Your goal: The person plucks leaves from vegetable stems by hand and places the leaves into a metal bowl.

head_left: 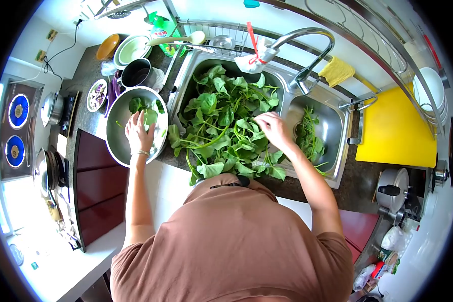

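Note:
A large heap of leafy green stems point(221, 116) fills the bigger sink basin and spills over its front edge. To its left stands a wide metal bowl point(117, 118) with a few loose leaves point(150, 117) in it. My left hand point(139, 132) is inside this bowl, fingers spread, over the leaves. Above the right side of the heap is my right hand point(273, 127), fingers bent together; what they hold, if anything, I cannot make out. Thin green stalks point(311, 133) lie in the smaller basin on the right.
A chrome faucet point(307, 75) arches over the sink. A dark pot point(136, 73), a small bowl of purple-white pieces point(96, 95) and a green bottle point(161, 30) stand at left. On the right are a yellow cutting board point(395, 133) and a pressure cooker point(393, 187).

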`<state>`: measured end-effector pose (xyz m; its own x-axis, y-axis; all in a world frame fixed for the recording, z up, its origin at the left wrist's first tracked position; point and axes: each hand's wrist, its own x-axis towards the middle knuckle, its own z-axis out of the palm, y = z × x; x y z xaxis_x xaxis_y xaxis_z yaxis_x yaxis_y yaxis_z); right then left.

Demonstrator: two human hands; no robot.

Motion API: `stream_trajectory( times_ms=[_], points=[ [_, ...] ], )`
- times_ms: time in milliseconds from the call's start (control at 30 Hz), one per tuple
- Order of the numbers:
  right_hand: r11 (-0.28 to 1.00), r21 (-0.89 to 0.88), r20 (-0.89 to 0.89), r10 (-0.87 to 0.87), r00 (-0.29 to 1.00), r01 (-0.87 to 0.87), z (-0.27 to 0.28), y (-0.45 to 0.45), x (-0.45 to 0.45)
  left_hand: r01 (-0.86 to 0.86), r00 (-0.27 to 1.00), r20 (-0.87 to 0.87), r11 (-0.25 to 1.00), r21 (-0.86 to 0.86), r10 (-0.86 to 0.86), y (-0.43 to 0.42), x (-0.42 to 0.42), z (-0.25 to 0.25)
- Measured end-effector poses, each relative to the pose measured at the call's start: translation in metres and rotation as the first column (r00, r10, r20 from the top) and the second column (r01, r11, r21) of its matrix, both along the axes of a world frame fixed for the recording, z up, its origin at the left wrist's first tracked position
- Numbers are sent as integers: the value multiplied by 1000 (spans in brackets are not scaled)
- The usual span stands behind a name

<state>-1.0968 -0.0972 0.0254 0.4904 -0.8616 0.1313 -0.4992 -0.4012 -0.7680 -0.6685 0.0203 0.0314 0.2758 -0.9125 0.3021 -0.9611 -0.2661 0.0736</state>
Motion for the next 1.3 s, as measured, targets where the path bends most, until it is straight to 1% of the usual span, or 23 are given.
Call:
stream_trajectory(
  times_ms=[67,133,200,267,333,400,467,533,567,600,633,667,733,800,867,900,933,1000,1067,1133,1200,1267,1300],
  points=[
    [993,6,-43,115,992,-115,-12,-4,22,-6,1000,10,997,-76,7,5,-8,4],
    [928,57,-147,374,916,-369,-27,3,63,52,994,-89,983,-174,-68,6,-31,13],
    [892,-53,-274,420,865,-450,-47,9,82,88,982,-147,972,-218,-122,12,-39,13],
    [861,-21,-447,447,775,-509,-51,16,93,49,972,-220,985,-163,-85,20,-51,22],
    [848,3,-473,468,746,-530,-58,18,99,52,960,-260,982,-182,-100,29,-56,21],
    [848,-82,-475,429,768,-524,-59,17,97,28,957,-279,980,-195,-83,37,-59,19],
    [838,-70,-494,442,749,-541,-56,11,97,17,937,-337,976,-218,-92,43,-60,16],
    [824,63,-591,485,644,-563,-37,6,100,-1,928,-362,973,-229,-85,46,-62,21],
    [847,0,-511,457,728,-531,-35,3,98,-7,926,-367,967,-255,-90,46,-62,25],
    [853,-114,-351,446,824,-510,-20,0,92,-14,923,-373,960,-280,-95,46,-63,29],
    [879,-138,-249,415,875,-456,0,-6,86,-12,927,-363,957,-290,-98,46,-63,33],
    [905,-153,-143,378,915,-397,20,-10,79,-14,927,-363,956,-292,-97,46,-64,34],
    [902,-345,80,303,949,-259,58,-17,60,-6,927,-359,954,-301,-108,44,-65,38],
    [933,-336,216,207,954,-126,101,-14,37,12,917,-377,952,-305,-132,40,-68,34],
    [948,-316,336,78,939,34,105,-20,6,39,893,-417,952,-303,-169,35,-77,36],
    [982,-179,518,48,854,53,116,-15,0,53,884,-429,952,-301,-185,32,-81,35],
    [985,-135,576,-11,817,108,127,-12,-7,69,875,-441,952,-298,-201,28,-86,34],
    [990,76,555,-144,819,122,126,-14,-42,139,865,-430,946,-292,-259,20,-96,37],
    [975,107,552,-221,804,194,123,-14,-64,218,842,-421,928,-303,-336,11,-108,42],
    [948,228,482,-306,821,219,122,-13,-81,265,830,-411,915,-306,-377,2,-120,49],
    [947,239,469,-304,829,212,111,-12,-89,320,751,-469,878,-355,-464,-5,-133,59],
    [927,363,478,-274,835,97,87,-20,-104,343,754,-463,881,-327,-466,-10,-143,69],
    [925,366,478,-279,833,100,80,-19,-106,363,739,-472,874,-323,-481,-12,-147,75]
  ],
)
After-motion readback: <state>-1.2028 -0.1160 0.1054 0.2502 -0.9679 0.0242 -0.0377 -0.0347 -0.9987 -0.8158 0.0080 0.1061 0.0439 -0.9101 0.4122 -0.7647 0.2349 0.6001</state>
